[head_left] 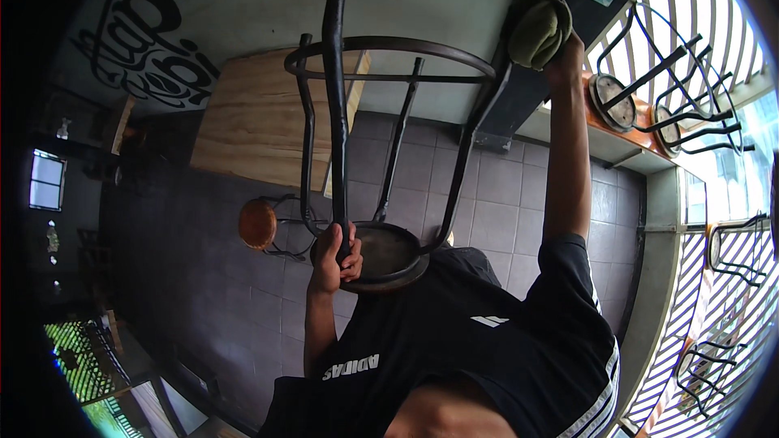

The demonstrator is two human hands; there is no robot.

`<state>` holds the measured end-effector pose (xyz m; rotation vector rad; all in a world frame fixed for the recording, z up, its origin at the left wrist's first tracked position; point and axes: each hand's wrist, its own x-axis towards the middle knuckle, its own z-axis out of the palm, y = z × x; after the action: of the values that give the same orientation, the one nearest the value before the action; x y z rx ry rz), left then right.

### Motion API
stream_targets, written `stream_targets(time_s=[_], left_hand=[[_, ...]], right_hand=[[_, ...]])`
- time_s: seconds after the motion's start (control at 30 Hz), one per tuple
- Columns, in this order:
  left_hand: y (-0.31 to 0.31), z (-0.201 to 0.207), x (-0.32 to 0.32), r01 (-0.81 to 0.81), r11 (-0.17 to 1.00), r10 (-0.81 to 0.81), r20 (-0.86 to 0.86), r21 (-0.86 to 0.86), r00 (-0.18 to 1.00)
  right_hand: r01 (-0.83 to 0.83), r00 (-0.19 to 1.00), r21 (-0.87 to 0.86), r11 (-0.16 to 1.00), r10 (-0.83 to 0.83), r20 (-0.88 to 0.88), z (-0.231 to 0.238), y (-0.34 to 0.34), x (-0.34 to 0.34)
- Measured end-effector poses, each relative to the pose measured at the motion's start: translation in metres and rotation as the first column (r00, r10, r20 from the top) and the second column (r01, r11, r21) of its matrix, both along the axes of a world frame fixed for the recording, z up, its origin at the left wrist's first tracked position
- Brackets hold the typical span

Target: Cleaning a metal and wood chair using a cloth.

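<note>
The upturned black metal stool [381, 154] rests seat-down against the person's chest, so its legs point away for easy reach. Left hand [334, 255] is wrapped around one leg near the seat, steadying it; right hand [560, 53] presses a bunched green cloth [538, 28] onto the far leg's tip.

Stool held upturned before the person, legs pointing away.

Left hand [334, 255] grips one leg just above the stool [389, 255] seat; right hand [564, 53] with cloth [538, 30] at the far right leg end. Second stool [260, 225] on floor to the left, beside wooden table [243, 126]. More upturned stools [641, 85] on ledge [604, 146], right.
</note>
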<state>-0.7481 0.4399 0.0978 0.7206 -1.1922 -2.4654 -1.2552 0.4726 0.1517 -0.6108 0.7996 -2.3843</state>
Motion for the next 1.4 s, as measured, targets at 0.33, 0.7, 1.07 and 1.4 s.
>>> stream_targets(time_s=[0.33,0.7,1.07,1.4], left_hand=[[0.001,0.003,-0.005,0.077,0.997,-0.077,-0.026,-0.022,0.997],[-0.002,0.005,-0.019,0.043,0.999,-0.044,0.013,0.012,0.999],[0.002,0.003,-0.021,0.005,1.000,-0.005,-0.003,-0.001,1.000],[0.004,-0.003,-0.014,-0.026,0.999,0.027,-0.019,0.039,0.999]], right_hand=[[-0.022,0.999,0.147,0.989,0.016,0.040,-0.038,0.034,-0.082],[0.056,0.950,0.622,0.781,0.150,-0.275,-0.165,0.020,0.087],[0.479,0.793,0.730,0.488,0.116,-0.598,-0.150,-0.010,0.091],[-0.316,0.901,0.259,0.913,0.204,0.382,-0.192,0.024,0.126]])
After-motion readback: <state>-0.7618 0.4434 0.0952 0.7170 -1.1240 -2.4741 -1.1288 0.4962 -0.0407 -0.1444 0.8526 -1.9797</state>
